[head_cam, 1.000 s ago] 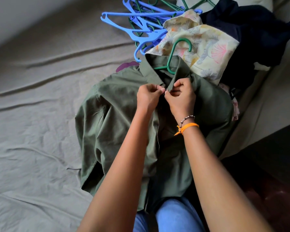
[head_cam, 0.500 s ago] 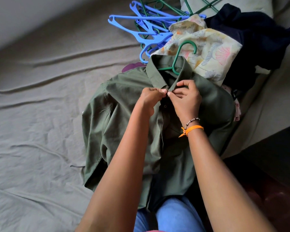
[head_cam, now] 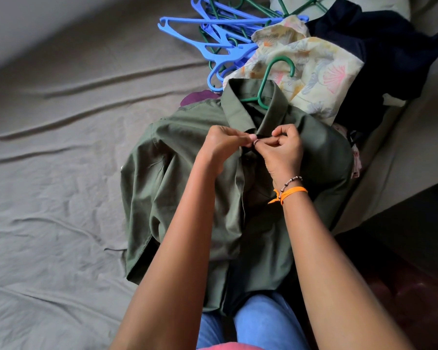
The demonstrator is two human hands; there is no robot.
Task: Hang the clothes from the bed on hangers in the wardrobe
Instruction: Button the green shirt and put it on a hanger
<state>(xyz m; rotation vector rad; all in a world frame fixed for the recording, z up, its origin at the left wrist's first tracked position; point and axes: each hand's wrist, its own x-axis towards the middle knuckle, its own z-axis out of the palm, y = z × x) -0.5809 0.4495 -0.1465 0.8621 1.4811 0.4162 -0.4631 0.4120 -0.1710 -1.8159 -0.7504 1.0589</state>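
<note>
Hands, left (head_cam: 221, 145) and right (head_cam: 281, 147), pinch the top placket of an olive-green collared shirt (head_cam: 177, 178) on a green plastic hanger (head_cam: 268, 79), lying on the grey-sheeted bed (head_cam: 61, 173).

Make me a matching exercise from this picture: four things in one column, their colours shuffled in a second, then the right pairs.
Things:
1. shirt pinched at the top button by the left hand and right hand
2. hanger hooked out of that shirt's collar
3. pile of spare hangers beyond the shirt
4. wrist band on the right arm

Colours:
A. orange
B. mostly blue
C. olive green
D. dark green

Pairs: 1-C, 2-D, 3-B, 4-A
</note>
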